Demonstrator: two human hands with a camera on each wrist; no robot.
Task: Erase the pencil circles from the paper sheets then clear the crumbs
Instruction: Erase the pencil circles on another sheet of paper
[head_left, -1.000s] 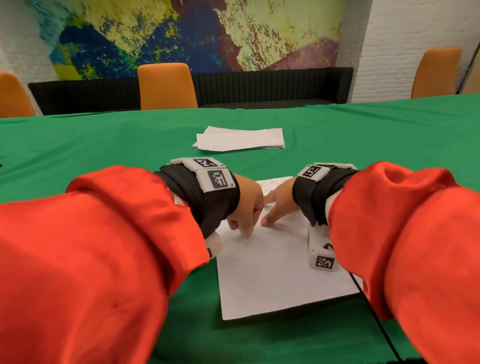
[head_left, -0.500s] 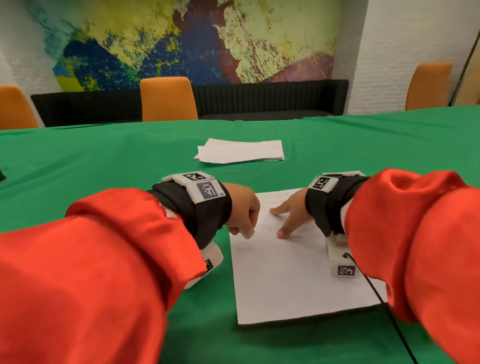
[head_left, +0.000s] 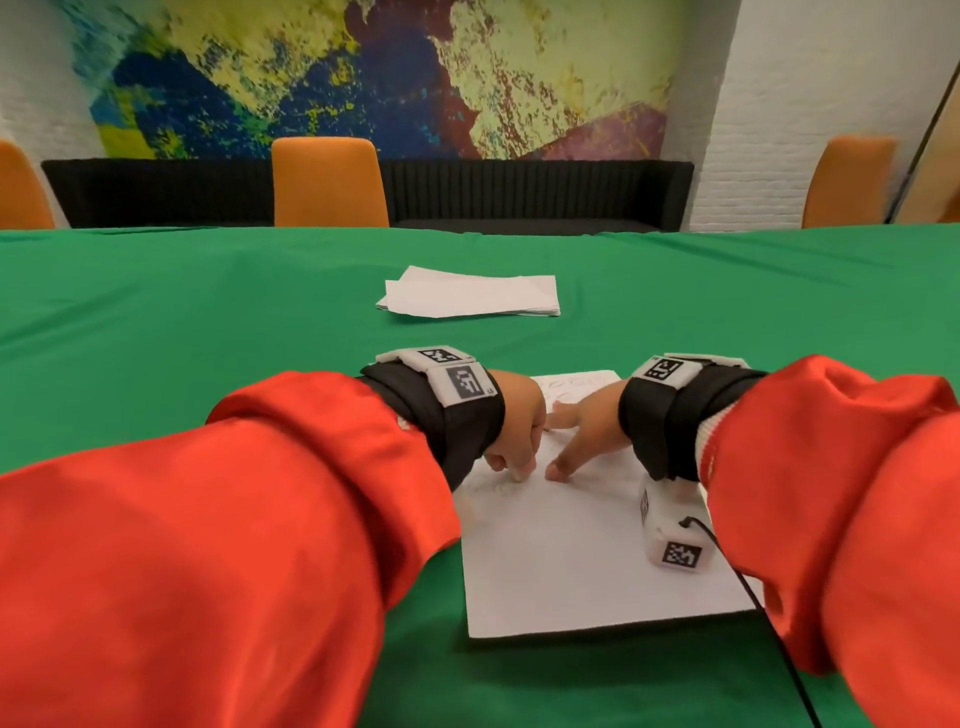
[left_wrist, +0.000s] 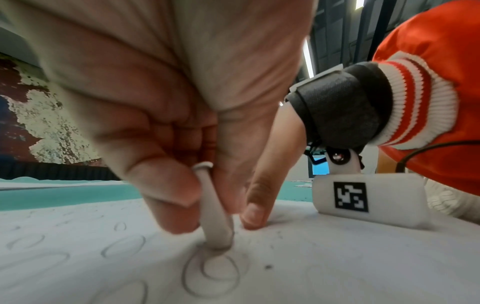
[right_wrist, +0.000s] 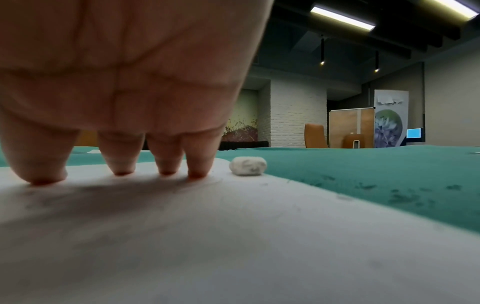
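A white paper sheet lies on the green tablecloth in front of me. Faint pencil circles mark its left part. My left hand pinches a small white eraser between thumb and fingers. The eraser's tip presses on the paper at the top of a double circle. My right hand lies just to the right, straight fingers spread and pressing the sheet flat. A white eraser lump rests at the sheet's far edge beyond the right fingers.
A loose stack of white sheets lies farther back on the table. Dark crumbs speckle the cloth right of the sheet. A black cable runs from my right wrist camera toward me. Orange chairs stand behind the table.
My left hand swung out to the sheet's left edge and has come back beside the right thumb, still pinching the eraser. The right hand keeps pressing the paper.
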